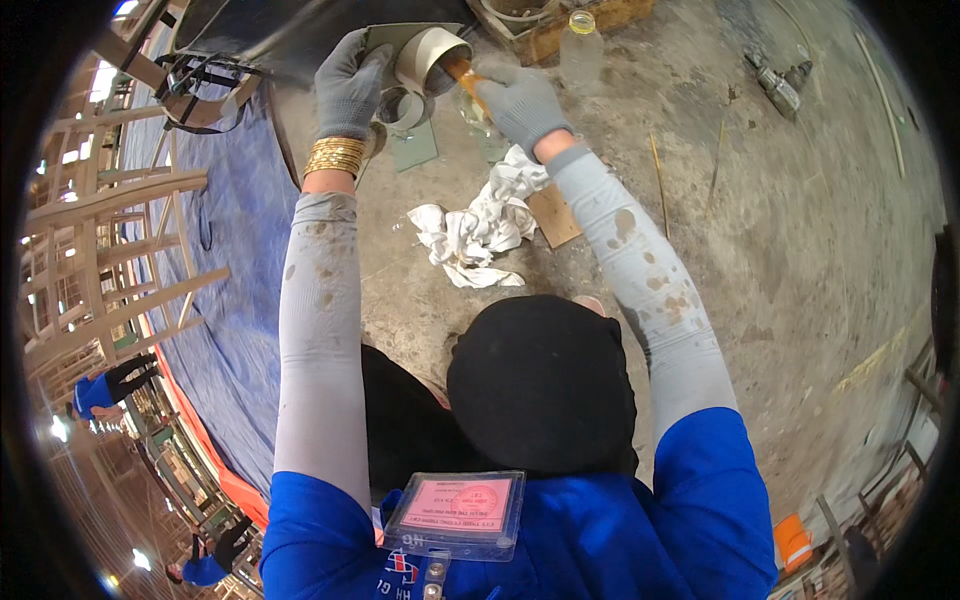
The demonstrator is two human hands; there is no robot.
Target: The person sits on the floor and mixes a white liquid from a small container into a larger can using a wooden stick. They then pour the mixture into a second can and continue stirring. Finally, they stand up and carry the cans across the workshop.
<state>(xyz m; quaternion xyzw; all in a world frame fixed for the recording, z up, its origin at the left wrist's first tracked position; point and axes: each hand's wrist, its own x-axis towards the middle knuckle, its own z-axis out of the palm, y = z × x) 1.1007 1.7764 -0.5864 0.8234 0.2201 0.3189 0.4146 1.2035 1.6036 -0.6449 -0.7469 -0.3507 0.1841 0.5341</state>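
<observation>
Near the top of the head view, my left hand (352,85), in a grey knit glove, is closed on the edge of a grey-green sheet with a curled cream strip (432,48) beside it. My right hand (522,103), gloved alike, grips an orange-brown handled tool (461,73). The tool's far end reaches the mouth of the curl; its working tip is hidden there. A smaller cream roll (402,108) stands just below. Under it lies a flat grey-green piece (414,147). Crumpled white cloth (478,225) lies on the floor between my forearms, beside a brown flat piece (556,216).
A clear bottle with a yellow rim (582,60) stands right of my right hand, by a wooden box (600,20). A power tool (780,88) lies farther right. Thin sticks are on the concrete. A blue tarp (225,300) and wooden frames (100,240) are at left.
</observation>
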